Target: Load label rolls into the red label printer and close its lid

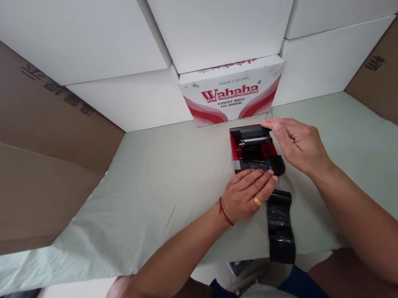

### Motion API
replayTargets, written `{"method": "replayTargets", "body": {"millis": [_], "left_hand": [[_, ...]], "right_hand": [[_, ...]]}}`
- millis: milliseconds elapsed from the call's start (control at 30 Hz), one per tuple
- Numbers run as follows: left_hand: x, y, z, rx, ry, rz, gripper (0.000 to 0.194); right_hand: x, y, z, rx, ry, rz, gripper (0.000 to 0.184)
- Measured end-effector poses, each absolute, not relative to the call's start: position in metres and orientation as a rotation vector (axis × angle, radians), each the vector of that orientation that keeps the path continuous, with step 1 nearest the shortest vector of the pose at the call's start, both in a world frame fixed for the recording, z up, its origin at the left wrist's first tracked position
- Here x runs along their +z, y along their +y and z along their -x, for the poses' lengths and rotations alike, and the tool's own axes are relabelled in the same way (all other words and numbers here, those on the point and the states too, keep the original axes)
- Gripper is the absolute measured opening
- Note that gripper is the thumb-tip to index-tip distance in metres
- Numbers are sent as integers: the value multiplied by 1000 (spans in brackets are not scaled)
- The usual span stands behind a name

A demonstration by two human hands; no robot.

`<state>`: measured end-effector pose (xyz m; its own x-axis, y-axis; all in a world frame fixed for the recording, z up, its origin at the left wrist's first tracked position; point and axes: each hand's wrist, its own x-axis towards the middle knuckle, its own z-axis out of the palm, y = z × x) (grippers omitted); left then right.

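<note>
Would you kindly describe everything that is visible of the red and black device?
The red and black device looks plastic and is open on top, showing red inner walls. A thin silvery bar crosses its inside; what looks like crinkled clear film lies on its near black part, with a pale patch at the left. It rests on the pale green cloth before the Wahaha box. The left hand lies over its near edge; the right hand touches its far right corner.

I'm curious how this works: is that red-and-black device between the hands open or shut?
Open: the red-and-black device shows its red interior and a silver rod.
</note>
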<state>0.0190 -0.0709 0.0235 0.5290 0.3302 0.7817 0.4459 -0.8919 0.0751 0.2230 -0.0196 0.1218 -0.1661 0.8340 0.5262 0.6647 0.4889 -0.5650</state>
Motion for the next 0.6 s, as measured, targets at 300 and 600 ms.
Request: {"method": "replayTargets", "body": {"millis": [300, 600], "left_hand": [[30, -72, -23, -1298, -651, 2543, 36], [54, -55, 4, -1776, -1061, 2393, 33]], "right_hand": [[96, -50, -234, 264, -2100, 1217, 41], [84, -55, -234, 289, -2031, 1219, 38]]}}
